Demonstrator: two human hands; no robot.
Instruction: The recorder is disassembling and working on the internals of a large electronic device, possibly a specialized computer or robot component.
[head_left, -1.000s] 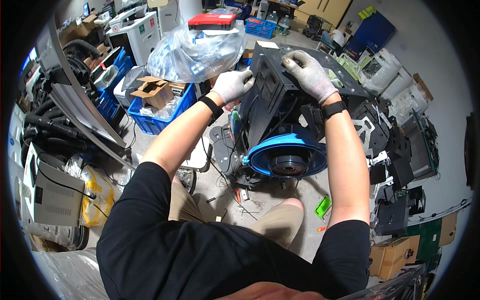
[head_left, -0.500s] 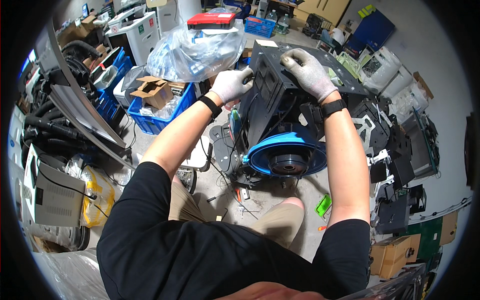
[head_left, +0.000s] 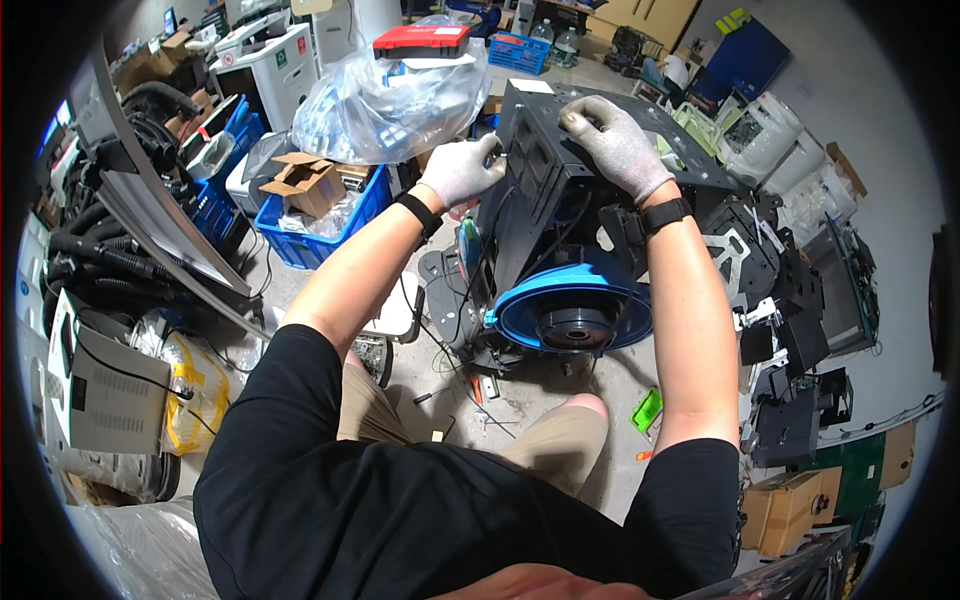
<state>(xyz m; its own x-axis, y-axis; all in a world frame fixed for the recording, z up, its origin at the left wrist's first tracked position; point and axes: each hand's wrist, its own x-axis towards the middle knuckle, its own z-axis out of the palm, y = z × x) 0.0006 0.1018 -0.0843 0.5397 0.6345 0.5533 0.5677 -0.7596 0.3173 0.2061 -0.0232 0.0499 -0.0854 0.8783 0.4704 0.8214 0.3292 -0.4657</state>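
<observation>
A large black machine housing (head_left: 640, 112) stands in front of me. Its lower front carries a round blue part (head_left: 515, 300) with a black hub (head_left: 577, 328) in the middle. My left hand (head_left: 462, 172), in a white glove, is at the housing's left side with thumb and fingers curled toward each other. Whatever sits between those fingertips is too small to make out. On the housing's top front edge rests my right hand (head_left: 615, 150), also gloved, its fingers bent toward the thumb. What that hand grips, if anything, is hidden.
Left of the housing are a blue crate (head_left: 300, 248) with an open cardboard box (head_left: 305, 187) and a plastic-wrapped bundle (head_left: 390, 115) under a red case (head_left: 421, 41). Small tools and a green piece (head_left: 647, 409) lie on the floor. Black parts (head_left: 790, 330) line the right.
My left fingertips have shifted slightly at the housing's side. The right hand stays in nearly the same place.
</observation>
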